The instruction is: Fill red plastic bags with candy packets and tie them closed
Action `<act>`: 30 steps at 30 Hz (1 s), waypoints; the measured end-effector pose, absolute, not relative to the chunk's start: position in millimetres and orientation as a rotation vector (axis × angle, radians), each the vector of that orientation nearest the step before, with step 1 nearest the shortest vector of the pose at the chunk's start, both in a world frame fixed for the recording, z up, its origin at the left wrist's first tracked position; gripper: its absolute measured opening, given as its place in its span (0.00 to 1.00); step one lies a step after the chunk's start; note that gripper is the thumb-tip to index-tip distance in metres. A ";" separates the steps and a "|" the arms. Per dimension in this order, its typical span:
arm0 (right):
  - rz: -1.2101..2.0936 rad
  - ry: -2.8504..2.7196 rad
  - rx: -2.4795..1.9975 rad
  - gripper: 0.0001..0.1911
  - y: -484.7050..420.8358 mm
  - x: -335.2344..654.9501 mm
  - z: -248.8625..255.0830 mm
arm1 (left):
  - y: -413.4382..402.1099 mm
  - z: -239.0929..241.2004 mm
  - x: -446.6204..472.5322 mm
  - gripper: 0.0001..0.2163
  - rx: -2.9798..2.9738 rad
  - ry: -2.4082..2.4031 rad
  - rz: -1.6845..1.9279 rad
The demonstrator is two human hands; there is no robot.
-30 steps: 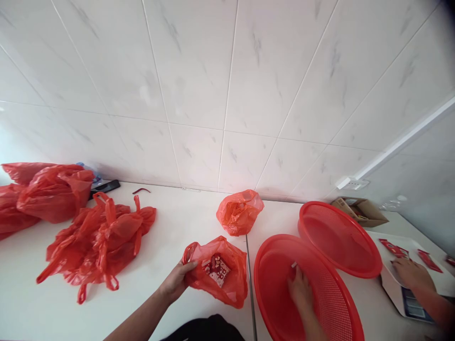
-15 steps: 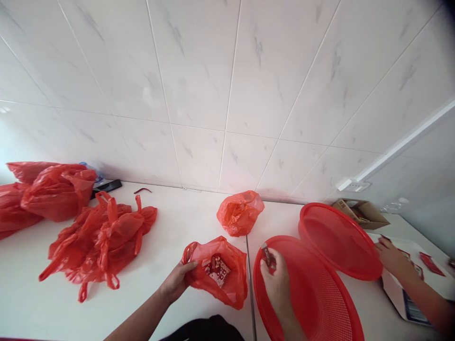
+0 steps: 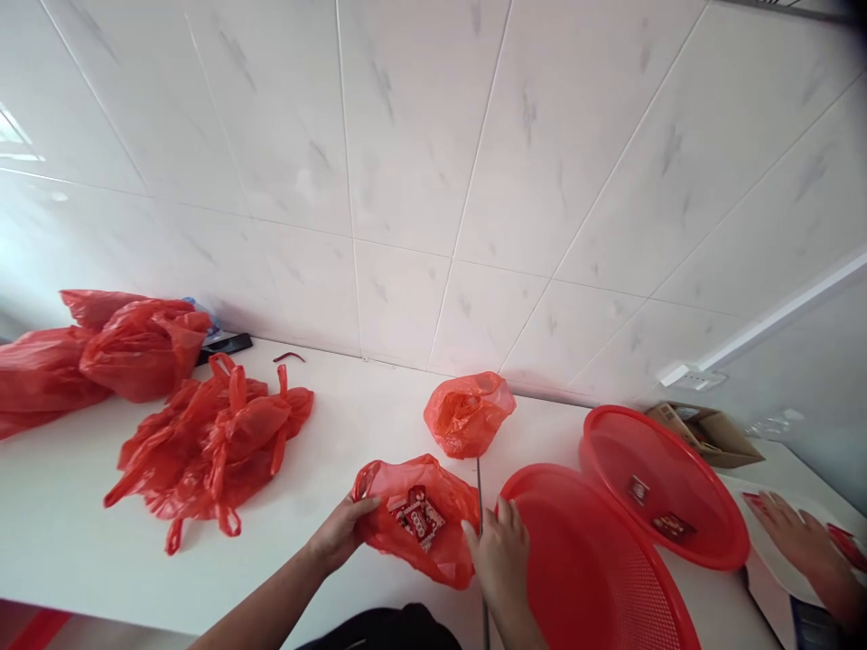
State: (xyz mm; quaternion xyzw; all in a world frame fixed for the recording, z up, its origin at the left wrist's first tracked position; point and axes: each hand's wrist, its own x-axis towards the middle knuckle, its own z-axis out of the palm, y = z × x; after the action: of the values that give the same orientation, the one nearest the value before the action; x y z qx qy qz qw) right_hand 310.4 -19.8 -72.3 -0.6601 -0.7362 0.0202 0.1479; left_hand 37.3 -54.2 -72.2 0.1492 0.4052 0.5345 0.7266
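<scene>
My left hand (image 3: 340,534) pinches the left rim of a red plastic bag (image 3: 455,555) and holds its mouth open. Several small red and patterned wrapped packets (image 3: 418,517) lie inside. At the bag's right edge is my right hand (image 3: 501,551), with thumb and fingers apart and nothing visible in it; whether the thumb touches the rim I cannot tell. Just right of that hand stands a large red plastic basket (image 3: 575,551). Behind the held bag sits another open red bag (image 3: 469,415).
Tied red bags (image 3: 223,442) lie on the left, with fuller ones (image 3: 142,348) behind. A second red basket (image 3: 667,478) holds two small packets. A co-worker's hand (image 3: 789,533) is over a white tray at far right. A cardboard box (image 3: 711,433) stands near the wall.
My right hand has moved left from over the basket to the bag, and the small packet it held has left it. Packets now lie in the second basket. The view has shifted slightly.
</scene>
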 end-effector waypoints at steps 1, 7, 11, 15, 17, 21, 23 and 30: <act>0.088 -2.106 -1.877 0.11 -20.9 310.1 -74.1 | -54.1 -71.3 37.2 0.15 0.338 0.899 1.173; 0.578 -1.828 -1.751 0.11 -15.2 303.5 -52.4 | -47.7 -41.0 33.4 0.22 0.477 0.998 1.099; 0.900 -1.593 -1.673 0.16 -13.1 302.8 -11.6 | -35.8 -2.9 23.0 0.26 0.761 1.118 1.072; 0.958 -1.469 -1.529 0.15 -15.5 305.1 23.5 | -27.8 29.4 11.9 0.10 1.146 1.475 0.941; 1.009 -1.396 -1.443 0.14 -15.9 303.7 32.4 | -28.6 43.0 8.5 0.04 1.362 1.679 0.826; 1.283 -1.164 -1.295 0.13 -14.2 293.2 35.8 | -37.6 70.9 8.9 0.06 1.665 1.729 0.899; 1.375 -1.065 -1.195 0.12 -13.9 285.9 34.8 | -42.6 84.1 13.2 0.05 1.664 1.659 0.906; 1.532 -1.141 -1.164 0.20 -23.6 260.7 43.3 | -48.6 96.8 41.5 0.02 1.562 1.474 0.794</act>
State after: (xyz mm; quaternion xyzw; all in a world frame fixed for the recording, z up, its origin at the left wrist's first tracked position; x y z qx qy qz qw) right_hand 260.7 -23.6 43.3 -0.4681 -0.4587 0.6160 0.4372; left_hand 41.5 -48.6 96.8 0.6211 0.5861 0.3159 0.4134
